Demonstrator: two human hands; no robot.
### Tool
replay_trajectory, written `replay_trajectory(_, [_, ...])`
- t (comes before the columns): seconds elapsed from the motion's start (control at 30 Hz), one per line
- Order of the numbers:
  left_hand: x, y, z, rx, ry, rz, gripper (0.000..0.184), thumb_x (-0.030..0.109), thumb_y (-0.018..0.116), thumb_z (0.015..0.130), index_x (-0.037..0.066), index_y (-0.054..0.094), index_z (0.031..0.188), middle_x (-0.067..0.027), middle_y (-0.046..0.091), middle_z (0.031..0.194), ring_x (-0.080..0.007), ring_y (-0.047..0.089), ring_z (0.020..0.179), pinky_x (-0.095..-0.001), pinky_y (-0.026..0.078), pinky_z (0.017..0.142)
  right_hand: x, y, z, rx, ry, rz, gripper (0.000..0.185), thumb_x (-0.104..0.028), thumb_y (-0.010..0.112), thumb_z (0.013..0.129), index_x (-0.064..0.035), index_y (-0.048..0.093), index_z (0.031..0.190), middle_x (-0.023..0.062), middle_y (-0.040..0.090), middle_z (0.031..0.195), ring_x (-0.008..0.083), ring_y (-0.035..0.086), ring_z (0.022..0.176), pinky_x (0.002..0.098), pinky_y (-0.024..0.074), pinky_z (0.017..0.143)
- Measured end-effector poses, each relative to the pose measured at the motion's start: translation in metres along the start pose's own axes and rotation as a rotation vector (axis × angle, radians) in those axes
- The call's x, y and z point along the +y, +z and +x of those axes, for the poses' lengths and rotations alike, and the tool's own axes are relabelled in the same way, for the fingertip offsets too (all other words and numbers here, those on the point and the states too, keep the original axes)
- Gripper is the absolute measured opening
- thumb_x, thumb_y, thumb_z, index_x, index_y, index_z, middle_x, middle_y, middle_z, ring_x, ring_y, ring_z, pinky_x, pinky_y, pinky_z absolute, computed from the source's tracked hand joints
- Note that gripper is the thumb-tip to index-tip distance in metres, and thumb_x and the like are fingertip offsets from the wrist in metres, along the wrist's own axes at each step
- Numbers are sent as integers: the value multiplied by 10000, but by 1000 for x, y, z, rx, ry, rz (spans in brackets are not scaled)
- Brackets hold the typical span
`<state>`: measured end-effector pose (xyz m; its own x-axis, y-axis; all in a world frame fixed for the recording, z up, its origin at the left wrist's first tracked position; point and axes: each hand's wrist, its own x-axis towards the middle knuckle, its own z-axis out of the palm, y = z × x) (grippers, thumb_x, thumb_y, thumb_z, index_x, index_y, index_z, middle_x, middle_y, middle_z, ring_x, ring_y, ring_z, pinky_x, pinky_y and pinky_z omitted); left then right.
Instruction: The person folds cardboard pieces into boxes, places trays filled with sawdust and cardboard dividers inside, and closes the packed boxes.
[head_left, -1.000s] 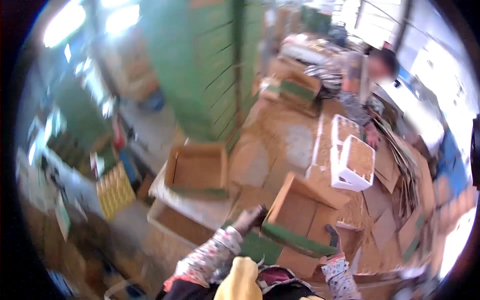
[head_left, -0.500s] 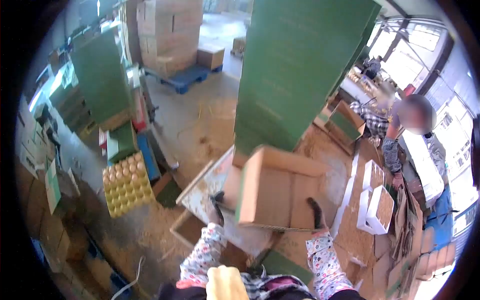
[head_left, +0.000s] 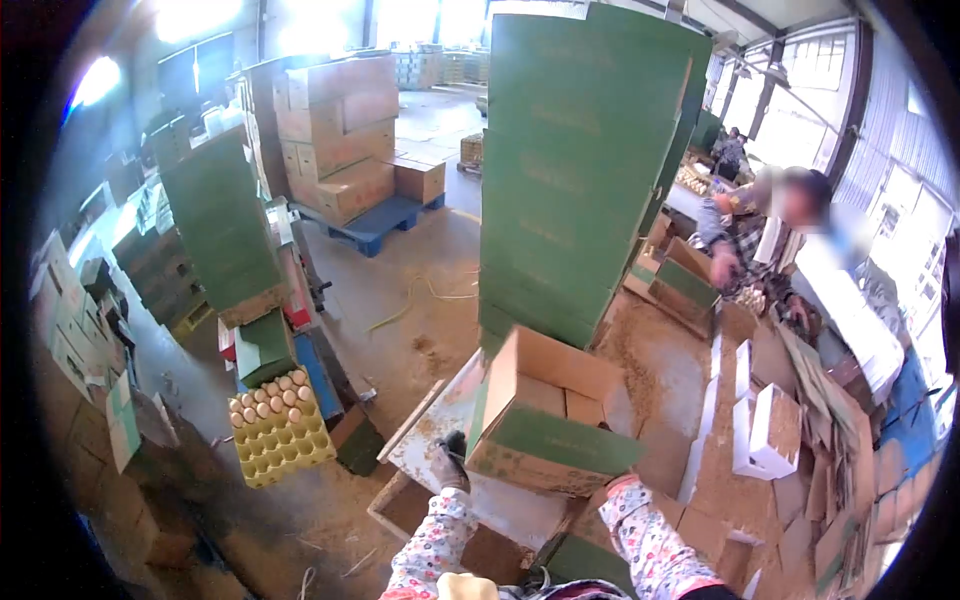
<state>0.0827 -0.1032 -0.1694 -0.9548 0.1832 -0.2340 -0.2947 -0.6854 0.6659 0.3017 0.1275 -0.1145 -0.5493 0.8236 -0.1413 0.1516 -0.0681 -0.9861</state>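
Watching through the head camera, I treat the view as a clock face and find one open carton (head_left: 560,445) close in at five o'clock, its mouth turned upward and its green near wall towards the wearer. The left hand (head_left: 450,462) is at six o'clock, by the carton's left edge; the right hand (head_left: 612,486) is at five, by the near right corner. The view is poor at both contacts, the right fingers being mostly hidden, so I cannot tell how far either hand is opened or how firmly it has hold of the carton.

For good handling I want both hands bearing evenly from opposite sides, low on the walls, where cardboard should bend least. I favour slow, level motion and flat palms over pinched fingertips, since thin walls probably buckle. The pale board (head_left: 510,495) at six o'clock deserves care on the left.

Counting, I get one yellow egg tray (head_left: 270,457) at eight, with roughly thirteen eggs (head_left: 275,402); two white containers (head_left: 764,428) at four; two tall green stacks (head_left: 585,180), at one and between nine and ten; one blue pallet (head_left: 385,222) at ten; and one nearby co-worker (head_left: 755,240) towards three.
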Motion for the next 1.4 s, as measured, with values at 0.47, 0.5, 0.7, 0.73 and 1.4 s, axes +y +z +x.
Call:
replay_trajectory(0.47, [27, 17, 14, 92, -67, -1, 281, 318, 474, 871, 65, 575, 941, -41, 578, 871, -166, 545, 831, -326, 443, 758, -40, 88, -19, -26, 271, 293, 402, -229, 549, 861, -64, 456, 1215, 48, 489, 1172, 163, 451, 1105, 350, 366, 957])
replay_trajectory(0.5, [-2, -6, 50, 201, -129, -88, 255, 332, 495, 856, 85, 554, 876, -27, 553, 806, -151, 528, 762, -316, 439, 689, -52, 98, -23, -10, 347, 289, 394, -231, 535, 867, -73, 452, 1218, 44, 492, 1168, 163, 437, 1124, 353, 353, 966])
replay_trajectory(0.7, [-8, -58, 56, 212, -163, 314, 398, 339, 393, 916, 89, 488, 1211, -114, 541, 1132, -233, 517, 996, -340, 406, 847, 19, 19, -40, -194, 429, 380, 615, -478, 607, 773, -67, 476, 1210, 88, 510, 1151, 223, 484, 973, 340, 374, 891])
replay_trajectory(0.73, [-20, -82, 48, 131, -401, 135, 397, 342, 392, 916, 102, 486, 1218, -110, 534, 1150, -234, 516, 1005, -351, 407, 858, 20, -5, -71, -137, 290, 98, 616, -439, 624, 767, -44, 465, 1212, 115, 511, 1160, 246, 490, 992, 354, 379, 895])
replay_trajectory(1.4, [-37, 236, -300, -709, -83, 632, 318, 115, 575, 853, 0, 446, 1120, -38, 519, 1005, -111, 491, 901, -237, 407, 830, -68, -410, -258, 716, -270, 360, 473, -239, 558, 861, 7, 378, 1223, 92, 481, 1141, 147, 475, 974, 240, 412, 802])
